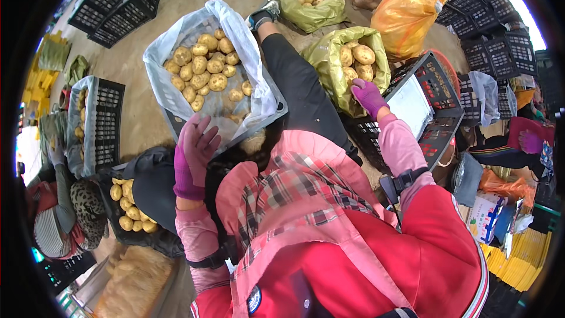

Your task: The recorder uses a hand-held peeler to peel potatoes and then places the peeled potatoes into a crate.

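My left hand (194, 154), in a pink and purple glove, is raised with its fingers apart at the near edge of a black plastic crate lined with a pale blue plastic sheet (159, 48). It holds nothing. Many potatoes (200, 65) lie in the far part of that crate, on the liner. My right hand (368, 96), gloved alike, is at the near rim of an olive-green woven sack (322, 55), close to the large potatoes (363, 54) in its mouth. Whether its curled fingers grip the rim or a potato cannot be told.
A black crate (441, 110) with a white panel stands at right; another green sack (309, 17) and an orange bag (408, 13) stand beyond. At left are a potato crate (108, 119), an open container of potatoes (132, 207) and a crouching person (66, 212). Another person's gloved hand (531, 141) shows far right.
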Available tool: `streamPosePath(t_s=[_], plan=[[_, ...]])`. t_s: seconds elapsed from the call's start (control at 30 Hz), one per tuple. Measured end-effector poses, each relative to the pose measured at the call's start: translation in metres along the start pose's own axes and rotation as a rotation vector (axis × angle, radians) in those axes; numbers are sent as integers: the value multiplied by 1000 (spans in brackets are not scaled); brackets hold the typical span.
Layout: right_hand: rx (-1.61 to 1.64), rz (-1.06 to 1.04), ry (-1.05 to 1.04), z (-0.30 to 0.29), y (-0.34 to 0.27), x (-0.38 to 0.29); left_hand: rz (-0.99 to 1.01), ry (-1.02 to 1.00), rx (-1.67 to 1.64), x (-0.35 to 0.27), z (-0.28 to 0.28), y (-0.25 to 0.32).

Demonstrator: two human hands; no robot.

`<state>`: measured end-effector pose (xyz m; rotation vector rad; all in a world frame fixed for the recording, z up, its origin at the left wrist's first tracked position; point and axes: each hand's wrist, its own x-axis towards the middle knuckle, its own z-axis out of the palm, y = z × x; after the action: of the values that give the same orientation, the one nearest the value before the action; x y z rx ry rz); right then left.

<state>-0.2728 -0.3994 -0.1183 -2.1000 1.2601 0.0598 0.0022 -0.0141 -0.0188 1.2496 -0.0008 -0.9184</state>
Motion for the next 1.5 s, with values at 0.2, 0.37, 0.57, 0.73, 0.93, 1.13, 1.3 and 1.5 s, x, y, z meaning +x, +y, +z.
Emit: streamPosePath(t_s=[0.2,0.37,0.57,0.73,0.93,1.13,1.3,1.5], plan=[[-966,-367,-126,-9,4,-49,1,-19,6,0,-1,0],[-1028,-214,-55,6,33,-28,10,-58,104,-3,3,0],[-1029,-567,-110,-66,-39,-31,-6,-77,177,-8,2,-1],[-876,-541,-104,-77,-5,-64,6,-75,181,-12,9,3],[-871,-423,-214,-88,7,-40,-12,-83,222,-2,9,-1],[-354,-918,33,-53,-135,-36,91,73,157,-8,6,-9],[-60,-998,-316,82,-238,24,155,178,44,-14,-1,7],[-266,-489,-517,265,-241,135,126,80,31,-19,2,16]])
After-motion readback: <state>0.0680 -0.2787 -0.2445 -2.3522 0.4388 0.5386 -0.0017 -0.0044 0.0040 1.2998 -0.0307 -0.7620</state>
